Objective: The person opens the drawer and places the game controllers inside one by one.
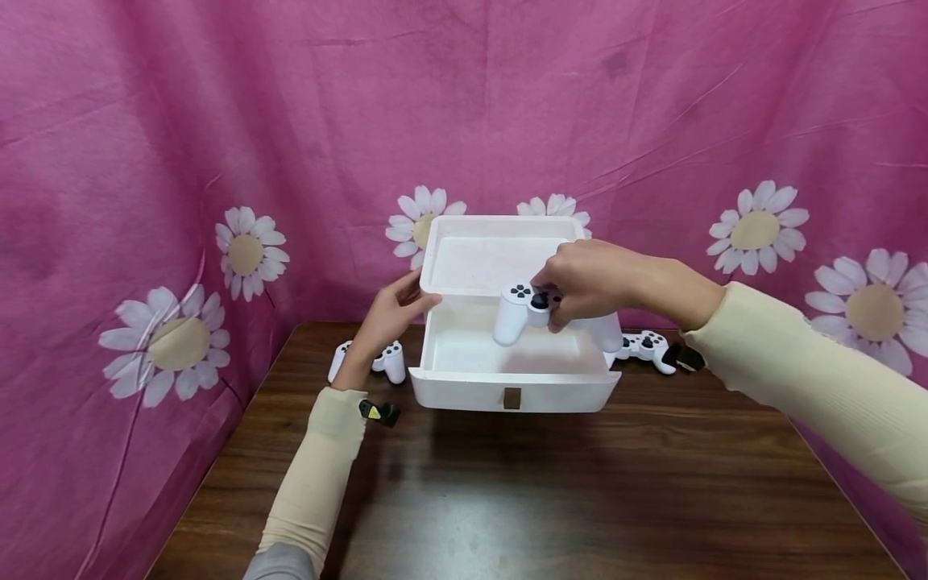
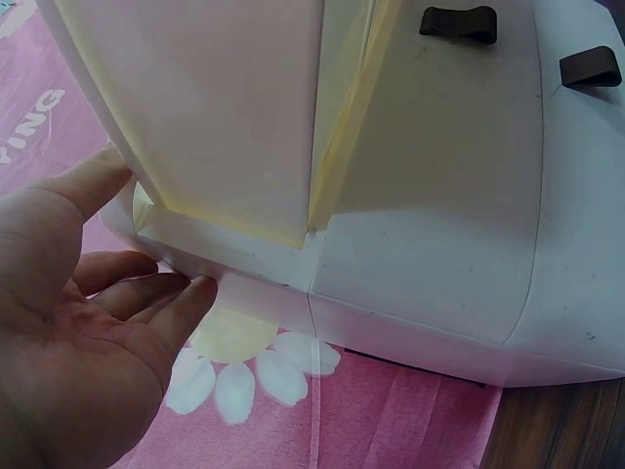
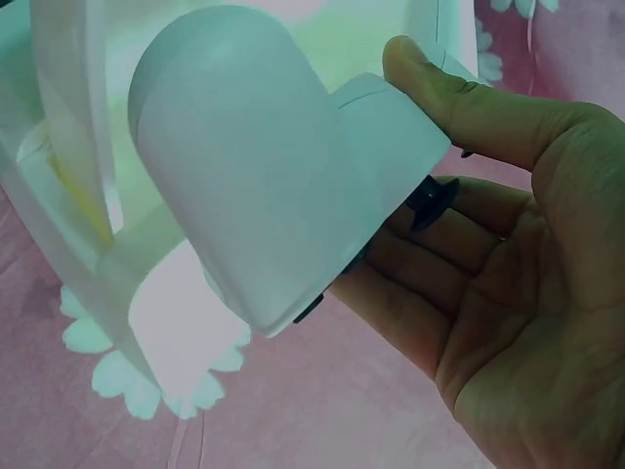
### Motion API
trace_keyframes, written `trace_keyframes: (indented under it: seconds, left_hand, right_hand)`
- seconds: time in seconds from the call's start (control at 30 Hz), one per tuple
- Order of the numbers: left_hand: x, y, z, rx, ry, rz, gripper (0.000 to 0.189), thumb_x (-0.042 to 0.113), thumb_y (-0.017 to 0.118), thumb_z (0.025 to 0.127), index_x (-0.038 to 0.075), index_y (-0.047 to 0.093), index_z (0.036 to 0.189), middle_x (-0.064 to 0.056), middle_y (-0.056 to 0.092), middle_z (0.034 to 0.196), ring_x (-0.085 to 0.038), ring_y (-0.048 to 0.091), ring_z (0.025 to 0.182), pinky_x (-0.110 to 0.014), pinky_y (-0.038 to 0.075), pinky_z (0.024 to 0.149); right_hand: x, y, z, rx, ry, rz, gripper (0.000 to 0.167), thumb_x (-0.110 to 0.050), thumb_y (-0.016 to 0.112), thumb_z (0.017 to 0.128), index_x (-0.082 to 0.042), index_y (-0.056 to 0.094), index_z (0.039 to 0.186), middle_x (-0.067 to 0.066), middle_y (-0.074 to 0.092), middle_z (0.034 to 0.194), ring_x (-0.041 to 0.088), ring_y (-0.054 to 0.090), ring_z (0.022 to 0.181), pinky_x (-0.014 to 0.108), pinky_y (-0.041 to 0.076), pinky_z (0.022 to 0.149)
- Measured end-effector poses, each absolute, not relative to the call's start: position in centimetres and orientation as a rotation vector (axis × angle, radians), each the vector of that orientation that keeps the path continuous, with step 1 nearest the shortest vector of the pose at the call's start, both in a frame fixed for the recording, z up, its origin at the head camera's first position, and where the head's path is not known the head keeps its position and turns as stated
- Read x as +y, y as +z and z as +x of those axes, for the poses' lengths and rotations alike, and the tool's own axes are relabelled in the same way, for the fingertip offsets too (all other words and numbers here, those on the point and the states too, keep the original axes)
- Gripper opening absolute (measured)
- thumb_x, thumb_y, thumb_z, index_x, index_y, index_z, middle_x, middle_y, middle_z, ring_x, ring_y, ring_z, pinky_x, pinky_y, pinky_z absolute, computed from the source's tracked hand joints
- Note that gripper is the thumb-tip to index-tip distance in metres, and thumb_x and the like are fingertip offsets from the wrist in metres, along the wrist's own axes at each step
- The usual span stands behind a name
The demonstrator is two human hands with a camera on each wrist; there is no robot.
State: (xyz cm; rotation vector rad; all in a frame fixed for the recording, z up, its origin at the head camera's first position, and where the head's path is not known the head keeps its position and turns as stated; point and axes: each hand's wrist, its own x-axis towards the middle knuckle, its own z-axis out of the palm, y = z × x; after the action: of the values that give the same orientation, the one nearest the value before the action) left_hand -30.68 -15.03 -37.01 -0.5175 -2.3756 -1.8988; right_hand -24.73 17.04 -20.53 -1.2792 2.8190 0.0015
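Note:
A white game controller (image 1: 516, 318) with black buttons and sticks hangs over the pulled-out drawer (image 1: 507, 392) of a white drawer unit (image 1: 500, 221). My right hand (image 1: 598, 282) grips it, thumb on one face and fingers on the button side, as the right wrist view shows. One rounded handle of the controller (image 3: 234, 166) fills much of that view. At the unit's left side, my left hand (image 1: 391, 314) touches the corner beside the open drawer. In the left wrist view its thumb lies at the drawer edge, and its relaxed fingers (image 2: 186, 303) rest against the side wall.
Two more white controllers lie on the dark wooden table (image 1: 478, 499): one (image 1: 391, 362) partly behind my left wrist, one (image 1: 645, 346) right of the unit. Dark pull tabs (image 2: 459, 24) mark the unit's lower, closed drawers. A pink flowered cloth (image 1: 326, 121) hangs behind.

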Motion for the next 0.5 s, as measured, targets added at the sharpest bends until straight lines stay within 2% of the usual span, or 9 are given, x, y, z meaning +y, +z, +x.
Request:
trace_keyframes:
  seconds: [0.1, 0.33, 0.5]
  left_hand:
    - [-15.0, -37.0, -30.7, -2.367, -1.901, -0.525, 0.074, 0.030, 0.079, 0.099, 0.019, 0.045, 0.164, -0.014, 0.057, 0.158, -0.029, 0.059, 0.142, -0.061, 0.055, 0.105]
    - [-14.9, -37.1, -30.8, -2.380, -1.871, -0.528, 0.074, 0.030, 0.080, 0.099, 0.018, 0.045, 0.163, -0.014, 0.057, 0.158, -0.029, 0.059, 0.143, -0.049, 0.060, 0.103]
    - [-15.0, -37.2, -30.9, -2.378, -1.877, -0.514, 0.074, 0.030, 0.080, 0.099, 0.019, 0.046, 0.163, -0.013, 0.058, 0.157, -0.027, 0.059, 0.142, -0.046, 0.061, 0.102]
  right_hand:
    - [16.4, -20.8, -25.0, 2.820, 0.009, -1.276, 0.024, -0.023, 0.092, 0.074, -0.022, 0.069, 0.076, -0.010, 0.052, 0.061, 0.009, 0.045, 0.059, 0.030, 0.040, 0.057]
    - [15.0, -21.3, -25.4, 2.811, 0.040, -1.264, 0.023, -0.026, 0.092, 0.074, -0.021, 0.069, 0.076, -0.008, 0.054, 0.061, 0.012, 0.047, 0.060, 0.031, 0.042, 0.058]
    - [14.1, -21.9, -25.7, 2.801, 0.066, -1.263, 0.022, -0.028, 0.092, 0.074, -0.019, 0.073, 0.079, -0.005, 0.059, 0.066, 0.016, 0.053, 0.065, 0.034, 0.047, 0.062]
